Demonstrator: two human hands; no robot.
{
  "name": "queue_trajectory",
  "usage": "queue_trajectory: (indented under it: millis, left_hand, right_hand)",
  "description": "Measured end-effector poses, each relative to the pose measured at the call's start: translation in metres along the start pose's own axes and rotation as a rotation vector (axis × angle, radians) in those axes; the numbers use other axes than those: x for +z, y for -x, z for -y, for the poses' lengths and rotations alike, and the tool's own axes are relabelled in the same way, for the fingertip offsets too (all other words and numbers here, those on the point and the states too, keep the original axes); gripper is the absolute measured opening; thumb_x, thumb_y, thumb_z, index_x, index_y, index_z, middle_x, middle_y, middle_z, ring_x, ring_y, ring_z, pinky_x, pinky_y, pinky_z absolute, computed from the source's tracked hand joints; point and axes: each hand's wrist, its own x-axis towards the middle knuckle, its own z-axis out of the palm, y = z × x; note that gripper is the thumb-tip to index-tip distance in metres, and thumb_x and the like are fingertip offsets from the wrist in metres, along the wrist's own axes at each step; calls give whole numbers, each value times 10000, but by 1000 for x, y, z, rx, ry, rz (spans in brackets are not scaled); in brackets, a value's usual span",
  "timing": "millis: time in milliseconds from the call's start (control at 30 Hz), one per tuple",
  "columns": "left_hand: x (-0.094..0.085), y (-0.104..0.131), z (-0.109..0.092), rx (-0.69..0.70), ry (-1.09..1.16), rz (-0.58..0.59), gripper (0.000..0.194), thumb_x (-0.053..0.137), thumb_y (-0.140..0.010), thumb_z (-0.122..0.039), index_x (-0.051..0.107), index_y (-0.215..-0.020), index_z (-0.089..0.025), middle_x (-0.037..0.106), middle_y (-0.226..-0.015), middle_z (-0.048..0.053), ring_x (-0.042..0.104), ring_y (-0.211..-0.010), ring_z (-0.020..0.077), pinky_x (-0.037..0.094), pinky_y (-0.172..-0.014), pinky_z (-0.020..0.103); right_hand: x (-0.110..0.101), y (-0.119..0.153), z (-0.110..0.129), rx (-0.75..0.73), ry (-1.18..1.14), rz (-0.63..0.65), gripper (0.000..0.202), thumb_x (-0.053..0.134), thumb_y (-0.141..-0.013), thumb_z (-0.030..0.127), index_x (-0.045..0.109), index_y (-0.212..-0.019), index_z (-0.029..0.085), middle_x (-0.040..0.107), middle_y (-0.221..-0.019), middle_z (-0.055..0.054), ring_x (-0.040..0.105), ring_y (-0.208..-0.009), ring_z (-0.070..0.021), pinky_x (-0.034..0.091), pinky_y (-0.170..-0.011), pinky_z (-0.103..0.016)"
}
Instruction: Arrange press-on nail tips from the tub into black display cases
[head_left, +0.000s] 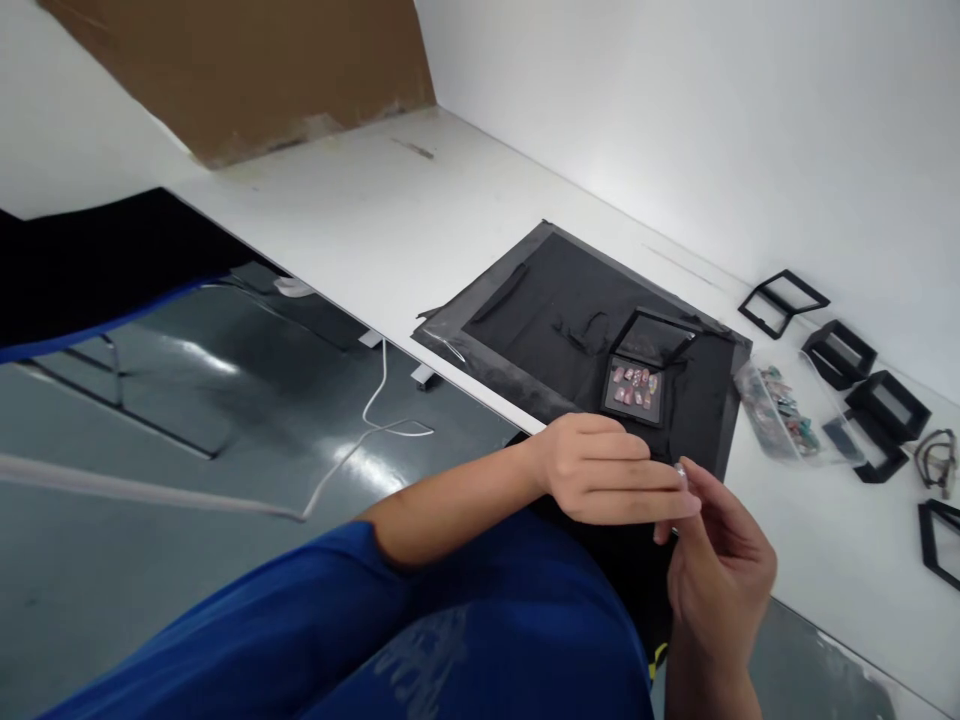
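Observation:
My left hand (pixel 607 472) reaches in over the table's front edge with its fingers stretched straight and lying together. At its fingertips, my right hand (pixel 720 545) pinches thumb and forefinger around a small silvery piece (pixel 680 471) that looks like a press-on nail. Whether the piece sits on a left finger or is only held against it, I cannot tell. Just beyond my left hand, an open black display case (pixel 634 412) holds several pinkish decorated press-on nails (pixel 636 386) in two rows, its clear-windowed lid raised.
The case lies on a black mat (pixel 517 320) on the white table (pixel 330 225). To the right are a clear plastic box (pixel 780 410) of colourful small pieces, several black frame-like cases (pixel 840 352) and a wire-like item (pixel 936 460). A white cable (pixel 367 430) hangs below the table's left edge.

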Motion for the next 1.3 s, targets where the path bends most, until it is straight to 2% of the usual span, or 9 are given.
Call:
queue_trajectory:
  millis: [233,433,500,600,700,800,1000,1133,1300]
  left_hand:
    - [-2,8,4,-51,60,-42,20,796,-810,-350,816,-808,-347,811,-923,-88,581,-595,37,471,-463,159]
    - [4,19,18,-61,50,68,178,694,-899,-307,791,-769,-381,809,-941,-117,655,-634,35,505,-499,145]
    - [7,24,22,-102,123,188,187,680,-908,-305,787,-789,-402,805,-934,-135,675,-641,40,501,-488,163]
    - [6,34,27,-209,306,397,187,654,-925,-319,787,-835,-414,803,-893,-128,694,-652,54,508,-509,192]
    - [-1,45,28,-283,347,475,138,657,-929,-350,787,-909,-393,790,-826,-100,700,-657,61,474,-491,223]
    - [-10,50,30,-369,283,471,112,690,-916,-372,779,-970,-332,771,-761,-75,694,-652,60,447,-494,242]
    - [-12,47,33,-508,378,299,226,719,-904,-389,747,-1037,-209,770,-769,-47,678,-654,39,512,-638,185]
    - [-10,47,33,-484,366,357,211,700,-915,-414,753,-1006,-230,752,-714,-69,649,-604,37,479,-592,204]
    - [-2,47,27,-469,373,409,258,741,-856,-500,745,-943,-257,744,-704,-87,642,-596,36,423,-551,244]
  right_hand:
    - [-2,-29,3,162,-142,240,285,852,-752,465,758,-894,237,596,-634,14,488,-447,-73,384,-343,-163]
    - [-15,-50,-5,208,-88,317,216,835,-792,324,756,-981,255,591,-655,22,519,-487,-75,441,-417,-172]
    - [-19,-57,-7,151,2,309,219,815,-812,298,753,-1018,252,601,-673,18,535,-518,-83,467,-460,-192]
    - [-20,-74,-8,-78,298,209,249,810,-813,331,753,-1036,237,630,-744,-4,566,-601,-107,507,-536,-235]
    - [-18,-96,-12,-222,631,141,305,779,-831,425,751,-1070,238,634,-793,-9,580,-663,-115,530,-601,-247]
    - [-17,-111,-23,-143,712,228,366,693,-891,493,713,-1150,235,637,-803,0,581,-656,-109,518,-589,-233]
    - [-22,-120,-41,-101,712,308,389,710,-875,512,723,-1133,222,625,-757,15,502,-594,-84,425,-522,-207]
    - [-26,-125,-41,-66,684,367,423,724,-857,536,738,-1148,229,625,-722,18,509,-582,-88,425,-513,-213]
    - [-24,-122,-38,-113,779,334,402,701,-873,545,755,-1164,274,613,-684,42,491,-534,-69,412,-511,-212]
